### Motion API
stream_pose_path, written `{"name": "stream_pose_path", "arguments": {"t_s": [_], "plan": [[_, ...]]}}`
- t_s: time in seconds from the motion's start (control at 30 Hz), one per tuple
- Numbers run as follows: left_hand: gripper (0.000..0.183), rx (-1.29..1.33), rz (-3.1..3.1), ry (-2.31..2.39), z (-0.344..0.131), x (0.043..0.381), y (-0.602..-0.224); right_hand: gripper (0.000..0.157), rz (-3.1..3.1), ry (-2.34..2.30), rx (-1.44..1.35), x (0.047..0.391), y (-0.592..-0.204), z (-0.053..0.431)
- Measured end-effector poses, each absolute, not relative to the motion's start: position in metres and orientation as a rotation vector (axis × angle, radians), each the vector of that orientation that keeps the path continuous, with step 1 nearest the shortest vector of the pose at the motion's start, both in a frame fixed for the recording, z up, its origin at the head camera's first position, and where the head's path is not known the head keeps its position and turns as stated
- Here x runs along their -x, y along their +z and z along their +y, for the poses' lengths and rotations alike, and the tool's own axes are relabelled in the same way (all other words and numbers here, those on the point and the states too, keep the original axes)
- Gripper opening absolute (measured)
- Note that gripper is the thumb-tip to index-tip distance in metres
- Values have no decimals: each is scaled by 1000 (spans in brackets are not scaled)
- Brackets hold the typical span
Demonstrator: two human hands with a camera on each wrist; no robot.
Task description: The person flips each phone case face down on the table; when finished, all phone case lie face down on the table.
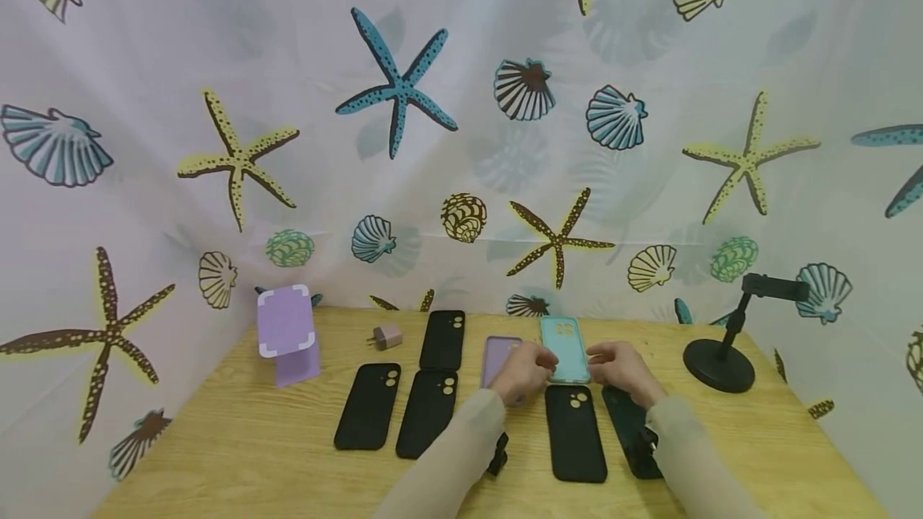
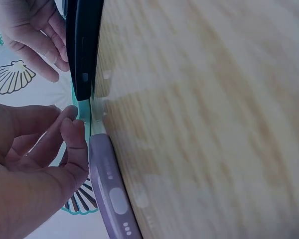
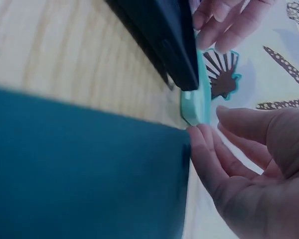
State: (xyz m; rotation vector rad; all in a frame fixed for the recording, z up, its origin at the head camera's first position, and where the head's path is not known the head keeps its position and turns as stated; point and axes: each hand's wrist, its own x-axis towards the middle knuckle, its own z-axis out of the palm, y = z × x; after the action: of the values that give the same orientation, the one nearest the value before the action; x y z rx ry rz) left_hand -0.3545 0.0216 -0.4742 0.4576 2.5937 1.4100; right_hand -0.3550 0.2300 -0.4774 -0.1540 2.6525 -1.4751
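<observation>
A mint-green phone case (image 1: 566, 355) lies on the wooden table between the two hands, its camera cutout toward the back. At its left edge is my left hand (image 1: 525, 372), thumb and fingers loosely bent with nothing between them, partly covering a lilac phone case (image 1: 496, 355). My right hand (image 1: 622, 371) is at the mint case's right edge, fingers relaxed and extended, above the far end of a dark green case (image 1: 626, 427). In the right wrist view, its fingertips (image 3: 202, 137) show beside the mint case's corner. A black case (image 1: 576, 439) lies just in front of the mint one.
Several black phone cases (image 1: 368, 407) lie to the left, with a pinkish plug adapter (image 1: 387, 335) behind them. A lilac stand (image 1: 286, 323) is at the back left, a black stand with a round base (image 1: 719, 364) at the right. A patterned cloth (image 1: 461, 158) hangs behind the table.
</observation>
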Motion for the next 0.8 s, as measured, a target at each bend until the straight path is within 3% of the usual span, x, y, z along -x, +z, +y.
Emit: {"name": "stream_pose_path", "arguments": {"t_s": [0.43,0.8], "plan": [[19,-497,2498,1568,26,345,-472,46,2398,-1433,585,336,-451,268],[19,-572,2341,1561,53,318,-463,38,2399,-1217,583,319,-453,309]]}}
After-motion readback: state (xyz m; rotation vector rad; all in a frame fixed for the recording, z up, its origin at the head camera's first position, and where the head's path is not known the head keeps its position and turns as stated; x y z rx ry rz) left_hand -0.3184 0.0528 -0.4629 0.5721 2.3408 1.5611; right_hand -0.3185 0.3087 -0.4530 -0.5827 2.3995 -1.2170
